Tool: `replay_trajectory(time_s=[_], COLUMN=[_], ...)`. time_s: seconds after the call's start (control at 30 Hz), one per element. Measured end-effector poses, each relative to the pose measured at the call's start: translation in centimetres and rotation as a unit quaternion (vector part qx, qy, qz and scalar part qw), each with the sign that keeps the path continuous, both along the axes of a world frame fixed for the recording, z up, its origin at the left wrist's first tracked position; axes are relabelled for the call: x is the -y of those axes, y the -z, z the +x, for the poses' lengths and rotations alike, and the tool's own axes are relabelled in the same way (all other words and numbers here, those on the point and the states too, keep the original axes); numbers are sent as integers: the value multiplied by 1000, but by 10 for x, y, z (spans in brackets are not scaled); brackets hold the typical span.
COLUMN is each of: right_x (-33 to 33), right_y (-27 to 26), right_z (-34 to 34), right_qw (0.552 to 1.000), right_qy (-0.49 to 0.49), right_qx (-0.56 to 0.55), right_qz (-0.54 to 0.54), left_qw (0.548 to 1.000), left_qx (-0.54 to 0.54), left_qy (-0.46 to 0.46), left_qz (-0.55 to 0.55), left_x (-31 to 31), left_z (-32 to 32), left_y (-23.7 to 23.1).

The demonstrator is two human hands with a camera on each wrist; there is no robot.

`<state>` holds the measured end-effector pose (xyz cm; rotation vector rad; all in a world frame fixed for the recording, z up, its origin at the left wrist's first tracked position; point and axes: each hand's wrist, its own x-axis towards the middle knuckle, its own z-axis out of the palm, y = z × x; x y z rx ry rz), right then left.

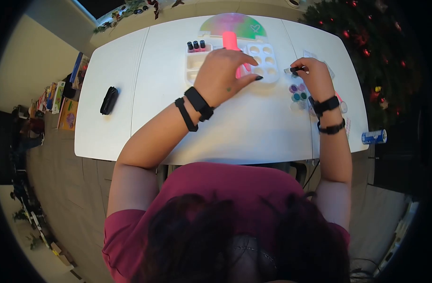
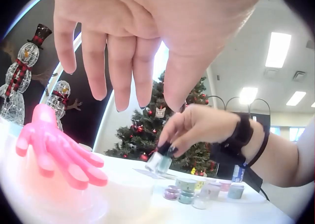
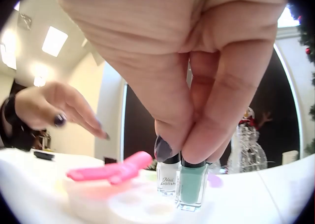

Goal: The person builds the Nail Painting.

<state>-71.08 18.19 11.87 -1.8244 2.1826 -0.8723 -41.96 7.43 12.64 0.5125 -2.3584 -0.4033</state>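
Observation:
My left hand (image 1: 221, 75) hovers over the white tray (image 1: 273, 81) with its fingers loosely extended, holding nothing. Under it lies a pink model hand (image 2: 51, 147), partly hidden in the head view. At the table's right side, my right hand (image 1: 317, 78) pinches two nail polish bottles by their black caps. One holds teal polish (image 3: 191, 187); the other, a pale bottle (image 3: 167, 178), reads "Nail polish". Just below that hand are several small jars (image 2: 186, 198) with purple, green and pale contents.
Three dark-capped bottles (image 1: 196, 46) stand in the tray's left compartment. Behind the tray rises a rainbow panel (image 1: 234, 24) with a heart. A black case (image 1: 109, 100) lies to the left. A blue can (image 1: 374, 137) is at the right edge, near a Christmas tree (image 1: 366, 42).

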Motion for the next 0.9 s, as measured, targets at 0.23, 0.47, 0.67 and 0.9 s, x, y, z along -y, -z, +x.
replay_trajectory(time_s=[0.23,0.47,0.67,0.9], right_x=[-30,-23,-31,-36], right_y=[-47,-31,-21,-19], right_z=[100,116,116,125], right_qw=[984,977,976,968], right_qy=[-126,-87,-91,-102], right_qx=[85,175,184,225], right_qz=[-90,-89,-72,-42], left_qw=[999,998,981,985], left_qx=[-15,11,4,48], left_qy=[6,-22,-155,-160], left_qz=[-45,59,116,-38], left_x=[-23,26,92,114], left_z=[-1,36,86,95], left_y=[7,13,46,76])
